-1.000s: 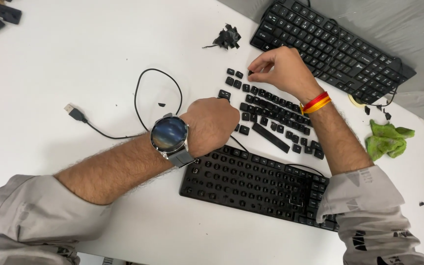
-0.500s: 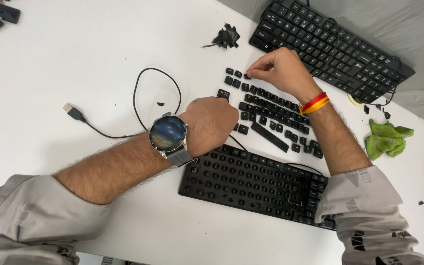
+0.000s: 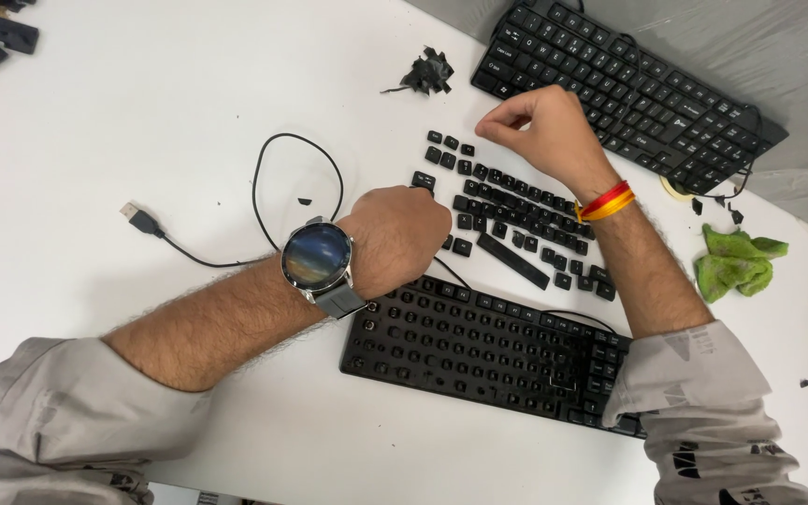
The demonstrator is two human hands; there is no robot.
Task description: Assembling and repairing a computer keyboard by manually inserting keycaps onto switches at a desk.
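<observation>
A stripped keyboard frame [image 3: 488,351] is lying at the near edge of the white counter [image 3: 142,112], its sockets bare. Just beyond it the left hand [image 3: 395,238] is resting curled, grip closed, at the left end of the loose keycaps [image 3: 516,210]; whether it holds one, I cannot tell. Farther on, the right hand [image 3: 544,126] is hovering over the caps, fingertips pinched together. A complete keyboard [image 3: 628,84] is lying toward the far right corner.
</observation>
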